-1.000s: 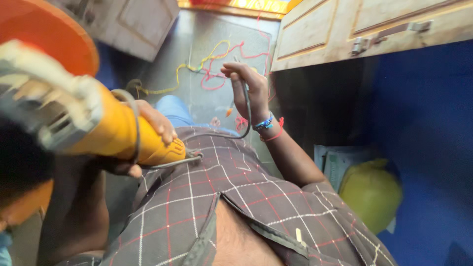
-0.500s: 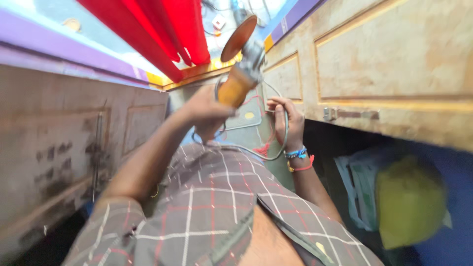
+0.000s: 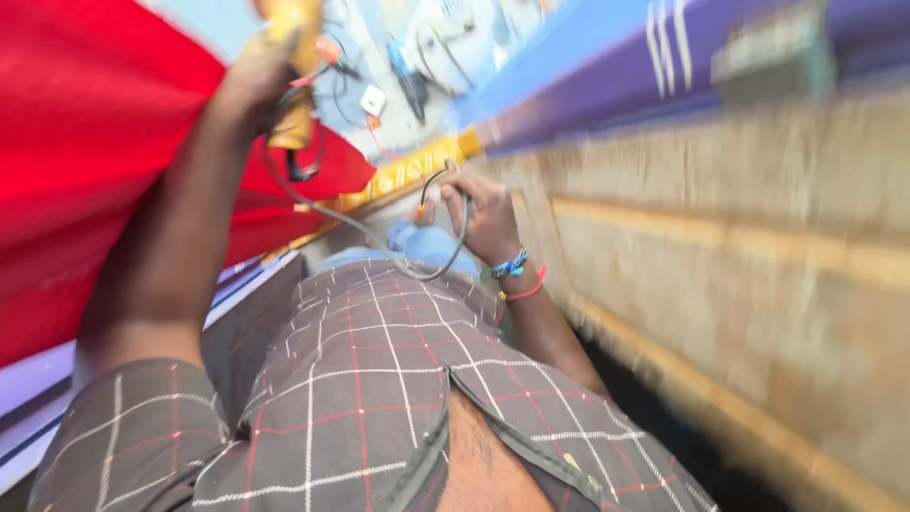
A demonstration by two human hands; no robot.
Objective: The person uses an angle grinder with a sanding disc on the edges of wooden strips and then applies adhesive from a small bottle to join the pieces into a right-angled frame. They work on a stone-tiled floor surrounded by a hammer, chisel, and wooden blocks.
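Observation:
My left hand is raised high at the upper left and grips the yellow body of a power tool, whose top runs out of the picture. A grey cord hangs from the tool and loops across to my right hand, which is closed around it just above my checked shirt. Blue and red bands sit on my right wrist. The picture is blurred by motion.
A red cloth fills the left side. A worn wooden panel with a yellow strip runs along the right, under a blue and purple band. More tools and wires lie blurred at the top centre.
The left hand has lifted the yellow tool higher and further left as the view swung upward. The right hand keeps hold of the cord. The yellow helmet has left the view.

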